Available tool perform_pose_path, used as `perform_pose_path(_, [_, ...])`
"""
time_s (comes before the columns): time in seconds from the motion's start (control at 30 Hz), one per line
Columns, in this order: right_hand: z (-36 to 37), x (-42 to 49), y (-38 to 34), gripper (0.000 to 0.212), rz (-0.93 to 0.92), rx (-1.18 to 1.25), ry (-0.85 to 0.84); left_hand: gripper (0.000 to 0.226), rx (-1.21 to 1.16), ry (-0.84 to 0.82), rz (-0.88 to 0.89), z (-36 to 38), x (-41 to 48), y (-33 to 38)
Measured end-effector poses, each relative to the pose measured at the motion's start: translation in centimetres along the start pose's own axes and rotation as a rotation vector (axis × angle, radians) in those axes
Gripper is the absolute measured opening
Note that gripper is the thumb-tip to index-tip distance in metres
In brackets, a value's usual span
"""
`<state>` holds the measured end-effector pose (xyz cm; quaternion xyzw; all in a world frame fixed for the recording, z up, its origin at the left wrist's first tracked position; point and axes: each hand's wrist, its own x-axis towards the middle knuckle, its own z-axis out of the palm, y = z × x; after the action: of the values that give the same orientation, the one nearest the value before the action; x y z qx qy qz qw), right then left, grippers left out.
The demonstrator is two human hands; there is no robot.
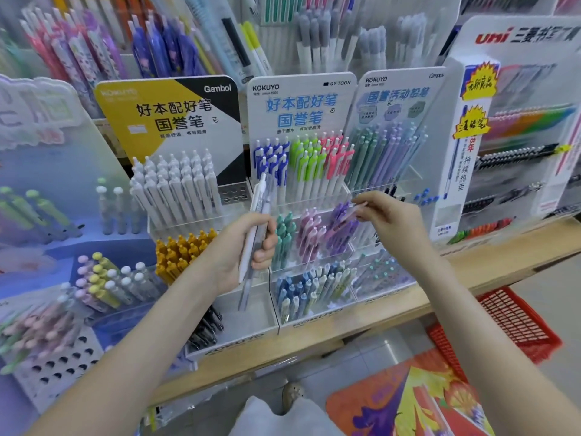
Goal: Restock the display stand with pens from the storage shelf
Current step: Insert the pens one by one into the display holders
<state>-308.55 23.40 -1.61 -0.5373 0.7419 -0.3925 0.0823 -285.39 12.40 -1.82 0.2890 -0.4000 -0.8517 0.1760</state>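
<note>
Stock in transit: left hand point(246, 250) curls round a bundle of white and grey plastic pens point(259, 212); right hand point(394, 220) pinches one lilac pen point(356, 212) at its fingertips, just over the purple row point(341, 236) of the white tiered display stand point(317, 320). Risk: bundle slides down through the fist; pinched pen knocks neighbours askew.

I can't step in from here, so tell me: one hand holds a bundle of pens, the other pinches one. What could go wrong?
The left hand grips the bundle of pens near its middle, so one could slide out and fall. The right hand pinches a purple pen above the crowded purple row; forcing it in might tip neighbours.
</note>
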Motion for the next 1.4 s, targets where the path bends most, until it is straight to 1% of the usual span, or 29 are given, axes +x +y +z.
perform_pose_path(0.07, [0.6,0.3,-0.1,0.012,-0.052,-0.054,0.028,0.013,-0.043,-0.030,0.014,-0.1,0.1,-0.2])
perform_pose_path(0.13, [0.8,1.0,0.0,0.012,-0.102,-0.118,0.027,0.013,-0.023,-0.015,0.061,-0.2,0.2,-0.4])
perform_pose_path(0.23, [1.3,2.3,0.4,0.014,-0.142,-0.223,-0.071,0.021,0.115,0.016,0.147,-0.1,0.4,-0.5])
perform_pose_path(0.3, [1.6,3.0,0.7,0.014,-0.159,-0.253,-0.138,0.022,0.163,0.024,0.176,0.1,0.4,-0.5])
perform_pose_path(0.4, [1.7,3.7,1.0,0.014,-0.138,-0.266,-0.203,0.017,0.132,0.028,0.173,0.6,0.5,-0.7])
perform_pose_path(0.53, [1.5,4.8,1.3,0.015,-0.125,-0.273,-0.272,0.019,0.107,0.038,0.156,0.9,0.7,-0.7])
perform_pose_path(0.7, [1.1,5.4,2.1,0.016,-0.107,-0.282,-0.305,0.022,0.108,0.037,0.179,1.6,1.0,-0.3])
perform_pose_path(0.8, [1.5,5.5,2.0,0.017,-0.146,-0.303,-0.354,0.023,0.105,0.030,0.166,1.9,1.4,-0.4])
perform_pose_path(0.9, [2.5,5.6,2.0,0.020,-0.249,-0.343,-0.393,0.023,0.089,0.034,0.156,2.4,2.0,-0.5])
perform_pose_path(0.97, [3.5,5.7,2.3,0.017,-0.337,-0.407,-0.356,0.023,0.085,0.029,0.156,2.7,2.3,-0.5])
perform_pose_path(1.03, [4.2,5.8,2.7,0.008,-0.465,-0.450,-0.267,0.023,0.076,0.034,0.157,2.8,2.4,-0.5])
perform_pose_path(1.07, [4.4,5.9,2.9,0.005,-0.495,-0.455,-0.224,0.023,0.072,0.040,0.162,2.7,2.5,-0.4])
perform_pose_path(1.13, [4.9,6.2,3.1,0.003,-0.512,-0.450,-0.172,0.023,0.074,0.041,0.173,2.6,2.4,-0.4])
perform_pose_path(1.23, [5.4,6.4,3.2,0.005,-0.509,-0.453,-0.216,0.024,0.087,0.028,0.178,2.5,2.4,-0.4])
perform_pose_path(1.33, [4.7,6.6,2.8,0.019,-0.458,-0.468,-0.286,0.034,0.085,0.023,0.206,2.3,2.2,0.1])
perform_pose_path(1.4, [3.7,6.2,2.0,0.028,-0.392,-0.366,-0.296,0.032,0.081,0.042,0.229,2.1,2.0,0.5])
